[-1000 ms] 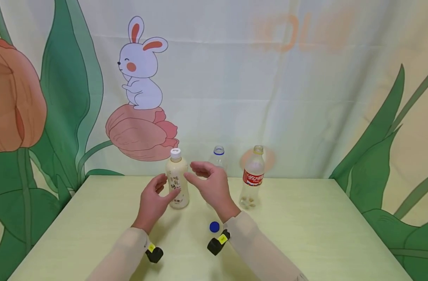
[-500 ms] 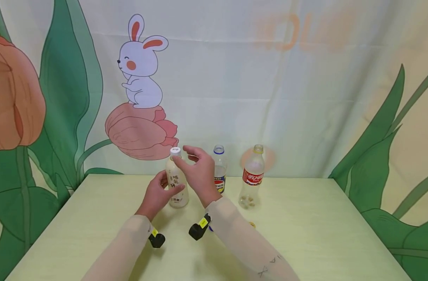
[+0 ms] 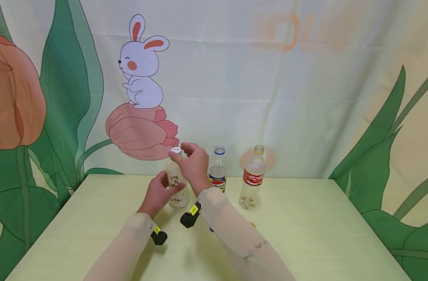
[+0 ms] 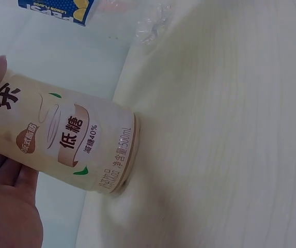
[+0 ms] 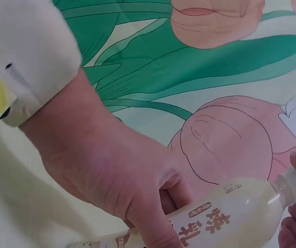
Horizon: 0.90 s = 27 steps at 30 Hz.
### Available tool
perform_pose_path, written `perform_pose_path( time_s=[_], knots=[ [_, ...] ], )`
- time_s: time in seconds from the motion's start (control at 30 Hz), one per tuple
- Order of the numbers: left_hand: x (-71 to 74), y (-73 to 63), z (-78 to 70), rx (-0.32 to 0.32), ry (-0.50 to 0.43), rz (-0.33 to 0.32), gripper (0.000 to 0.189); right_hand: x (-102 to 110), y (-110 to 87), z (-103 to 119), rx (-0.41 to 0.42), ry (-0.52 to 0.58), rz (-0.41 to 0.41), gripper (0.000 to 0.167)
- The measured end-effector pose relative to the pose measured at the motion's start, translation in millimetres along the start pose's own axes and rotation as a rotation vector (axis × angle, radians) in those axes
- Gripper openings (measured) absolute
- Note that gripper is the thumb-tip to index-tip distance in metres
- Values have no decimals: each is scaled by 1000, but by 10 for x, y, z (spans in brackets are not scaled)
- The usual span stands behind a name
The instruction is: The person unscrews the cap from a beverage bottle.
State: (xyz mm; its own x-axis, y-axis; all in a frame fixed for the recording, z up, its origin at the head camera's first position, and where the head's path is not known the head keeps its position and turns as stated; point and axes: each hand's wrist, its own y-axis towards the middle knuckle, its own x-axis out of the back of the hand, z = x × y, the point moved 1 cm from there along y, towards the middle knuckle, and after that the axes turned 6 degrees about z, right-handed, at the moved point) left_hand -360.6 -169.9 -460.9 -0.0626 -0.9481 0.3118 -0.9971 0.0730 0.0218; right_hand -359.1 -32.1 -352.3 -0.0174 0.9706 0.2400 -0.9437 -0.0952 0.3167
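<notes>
Just left of centre in the lower half of the head view, a cream-coloured bottle (image 3: pixel 173 170) with brown lettering and a white cap (image 3: pixel 176 150) stands upright, the left hand (image 3: pixel 158 195) curled round its body, the right hand (image 3: pixel 195 163) pinching the cap. Fingers cover part of its label; the left wrist view crops its top, and the right sleeve (image 3: pixel 231 224) hides the base of a blue-labelled bottle (image 3: pixel 218 172).

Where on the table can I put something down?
The table is bare at right, from the red-label bottle and right sleeve to its right edge. Another patch lies between the left sleeve and left edge. The middle is crowded: left hand and right hand hold the milky bottle; a blue-label bottle, a blue bit and a yellow bit are close by.
</notes>
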Motion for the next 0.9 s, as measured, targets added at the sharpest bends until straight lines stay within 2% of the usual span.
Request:
perform_pose_path(
  time_s=[0.3,0.67,0.9],
  knots=[
    [-21,-9,31,5,-9,-29,72,-17,63,-56,-10,12,14,34],
    [-50,1,28,36,22,-48,70,4,90,-90,7,-77,48,36],
    [-37,26,61,28,28,-56,71,12,95,-88,13,-79,60,36]
  ],
)
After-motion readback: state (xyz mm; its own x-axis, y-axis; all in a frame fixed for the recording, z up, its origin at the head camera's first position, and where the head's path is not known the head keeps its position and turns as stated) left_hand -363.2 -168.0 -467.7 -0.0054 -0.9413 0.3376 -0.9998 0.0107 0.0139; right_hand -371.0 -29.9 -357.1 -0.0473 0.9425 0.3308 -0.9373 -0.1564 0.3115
